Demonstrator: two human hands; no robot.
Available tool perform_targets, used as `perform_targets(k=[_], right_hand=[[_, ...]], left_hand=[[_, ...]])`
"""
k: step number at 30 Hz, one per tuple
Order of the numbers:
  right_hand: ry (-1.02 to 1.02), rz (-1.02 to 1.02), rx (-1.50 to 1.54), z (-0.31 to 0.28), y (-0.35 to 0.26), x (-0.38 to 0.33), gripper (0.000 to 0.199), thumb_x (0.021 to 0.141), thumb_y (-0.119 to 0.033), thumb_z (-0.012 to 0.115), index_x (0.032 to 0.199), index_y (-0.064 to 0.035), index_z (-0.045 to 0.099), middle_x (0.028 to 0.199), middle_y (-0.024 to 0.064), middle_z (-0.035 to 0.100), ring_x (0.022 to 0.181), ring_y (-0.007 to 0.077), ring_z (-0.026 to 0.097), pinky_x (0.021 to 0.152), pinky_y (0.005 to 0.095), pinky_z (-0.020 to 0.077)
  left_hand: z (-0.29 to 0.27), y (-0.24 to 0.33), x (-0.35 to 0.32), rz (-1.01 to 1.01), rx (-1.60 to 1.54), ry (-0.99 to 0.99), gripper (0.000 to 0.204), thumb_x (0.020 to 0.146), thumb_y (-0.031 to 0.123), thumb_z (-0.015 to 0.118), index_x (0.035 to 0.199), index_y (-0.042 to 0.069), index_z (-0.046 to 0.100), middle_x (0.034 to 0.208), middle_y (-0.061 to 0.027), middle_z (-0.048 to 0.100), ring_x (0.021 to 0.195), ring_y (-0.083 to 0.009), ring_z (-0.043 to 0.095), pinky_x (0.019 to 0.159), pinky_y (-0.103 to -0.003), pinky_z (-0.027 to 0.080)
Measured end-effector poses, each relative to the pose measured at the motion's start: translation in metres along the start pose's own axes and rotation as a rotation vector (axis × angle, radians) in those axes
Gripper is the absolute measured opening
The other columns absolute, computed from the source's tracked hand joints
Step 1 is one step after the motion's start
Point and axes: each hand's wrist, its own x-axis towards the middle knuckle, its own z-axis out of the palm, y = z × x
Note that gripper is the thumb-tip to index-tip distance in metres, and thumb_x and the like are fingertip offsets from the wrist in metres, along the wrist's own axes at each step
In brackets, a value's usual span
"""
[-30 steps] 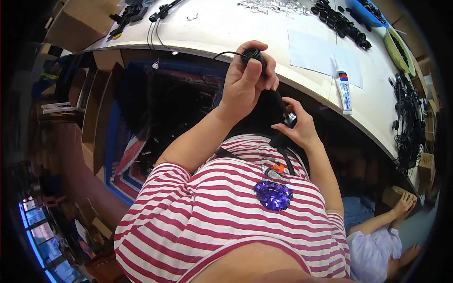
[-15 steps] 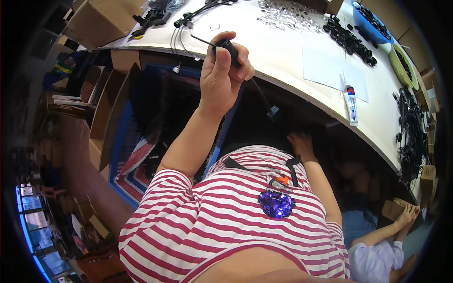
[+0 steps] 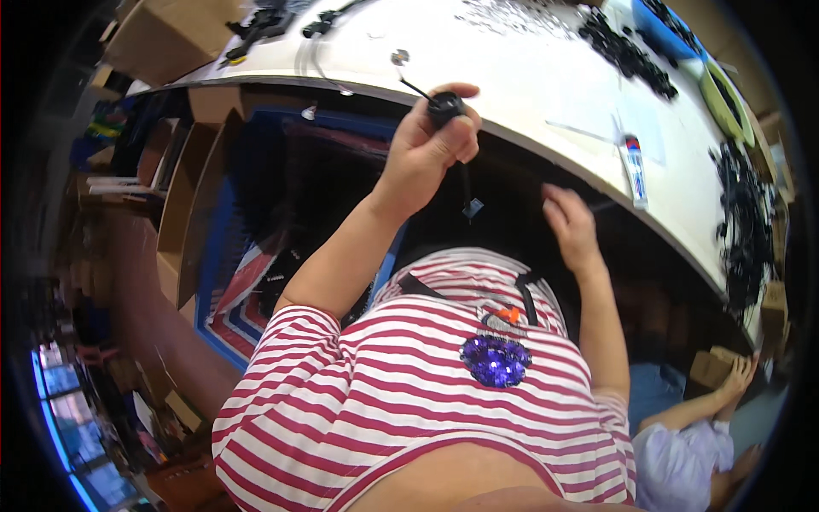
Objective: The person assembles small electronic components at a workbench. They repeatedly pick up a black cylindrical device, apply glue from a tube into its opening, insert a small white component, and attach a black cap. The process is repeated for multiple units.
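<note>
My left hand (image 3: 426, 149) is closed around a small black round housing (image 3: 445, 108), held just off the front edge of the white table (image 3: 529, 102). A thin black cable runs from the housing up to a small round end piece (image 3: 399, 58) over the tabletop. Below the hand another cable hangs down, with a small bluish square piece (image 3: 473, 207) at its end. My right hand (image 3: 573, 229) is raised beside the table's edge, slightly blurred, fingers stretched out and nothing seen in them.
A glue tube (image 3: 635, 171) lies near a pale sheet (image 3: 644, 136). Behind are black round parts (image 3: 623, 55), a blue basin (image 3: 670, 34) and a green basin (image 3: 725, 107). Black cables (image 3: 734, 230) are bundled at the right. Cardboard boxes (image 3: 175, 38) stand left; another person's hands (image 3: 738, 380) show lower right.
My left hand has shifted right and slightly down with the black housing, whose round top now shows. My right hand has risen from beside my waist toward the table's edge.
</note>
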Motion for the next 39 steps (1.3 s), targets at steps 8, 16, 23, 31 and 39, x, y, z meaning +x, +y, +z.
perform_targets(k=[8,16,23,31,39], right_hand=[[0.18,-0.395,-0.277,-0.016,-0.087,0.031,0.022,0.07,-0.025,0.068,0.087,-0.0104,0.066,0.082,0.0009,0.064,0.085,0.0187,0.058,0.079,0.0328,0.0408],[-0.019,-0.272,0.05,-0.005,-0.066,0.017,0.009,0.074,-0.009,0.066,0.082,-0.006,0.064,0.077,0.0044,0.062,0.077,0.0183,0.057,0.076,0.0291,0.0424],[-0.167,-0.434,-0.045,-0.021,-0.069,0.02,0.008,0.073,-0.01,0.066,0.078,-0.0046,0.063,0.071,0.0058,0.06,0.071,0.0225,0.055,0.067,0.0318,0.0443],[-0.322,-0.245,0.054,-0.037,-0.06,0.019,0.009,0.075,-0.009,0.065,0.082,-0.0044,0.063,0.074,0.0043,0.059,0.073,0.0183,0.054,0.069,0.029,0.0427],[-0.424,0.14,0.341,-0.042,-0.061,0.017,0.017,0.081,-0.017,0.063,0.081,-0.0008,0.063,0.071,-0.0001,0.057,0.063,0.0055,0.051,0.055,0.0193,0.0401]], left_hand=[[0.044,-0.102,-0.034,-0.151,0.067,-0.081,0.027,0.087,0.009,0.055,0.111,0.002,0.045,0.088,0.0005,0.054,0.078,-0.0048,0.049,0.068,-0.019,0.042],[0.015,-0.112,-0.043,-0.453,0.318,-0.14,0.029,0.082,0.004,0.059,0.108,0.001,0.05,0.098,-0.0046,0.056,0.089,-0.0118,0.055,0.078,-0.025,0.046],[-0.006,-0.032,0.002,-0.77,0.397,-0.126,0.029,0.086,0.032,0.055,0.081,0.005,0.06,0.069,0.0016,0.054,0.061,-0.0031,0.044,0.055,-0.016,0.032],[0.003,-0.028,0.008,-0.848,0.493,-0.335,0.023,0.077,0.025,0.066,0.083,0.003,0.065,0.068,-0.0023,0.061,0.059,-0.0028,0.048,0.053,-0.017,0.035],[0.016,-0.032,0.007,-0.77,0.5,-0.289,0.021,0.077,0.021,0.067,0.086,0.002,0.066,0.072,-0.0046,0.064,0.063,-0.0048,0.053,0.055,-0.017,0.036]])
